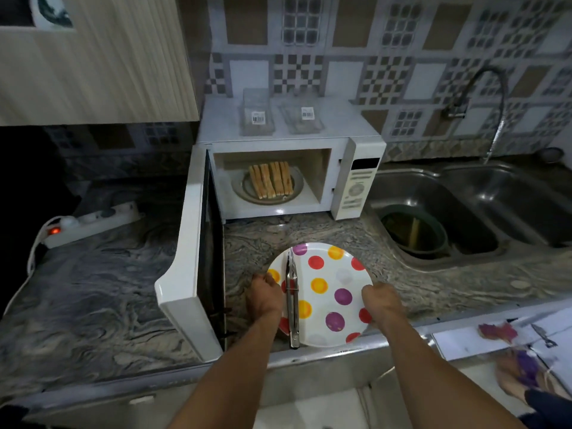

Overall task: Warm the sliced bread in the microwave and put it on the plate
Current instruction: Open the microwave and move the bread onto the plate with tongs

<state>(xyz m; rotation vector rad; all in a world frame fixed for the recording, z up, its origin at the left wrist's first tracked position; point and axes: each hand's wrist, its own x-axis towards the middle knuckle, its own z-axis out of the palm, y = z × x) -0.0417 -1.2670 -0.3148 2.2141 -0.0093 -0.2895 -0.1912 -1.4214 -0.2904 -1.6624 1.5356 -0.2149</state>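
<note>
**Bread Waiting in the Open Microwave, Plate Held Ready**

Grey swirly stone was seen on the counter (102, 292), smooth and shiny, with patterned square tiles on the wall behind it. A white boxy microwave (356, 181) was set at 12 o'clock, and its door (185, 267) was swung wide open toward 9 o'clock. The sliced bread (271, 179) was stood in a row on the round glass tray (294, 193) inside; whether it had been warmed could not be told. It had not been moved to the plate yet, so that step was judged to be left.

A round white plate (328, 280) with red, yellow and purple dots was laid at 6 o'clock, just in front of the microwave. Thin metal tongs (292, 292) were rested across its left part. The plate's left rim was gripped by the left hand (264, 297) with fingers curled. Its right rim was gripped the same way by the right hand (382, 301). A shiny steel sink (433, 187) was seen at 3 o'clock.
</note>
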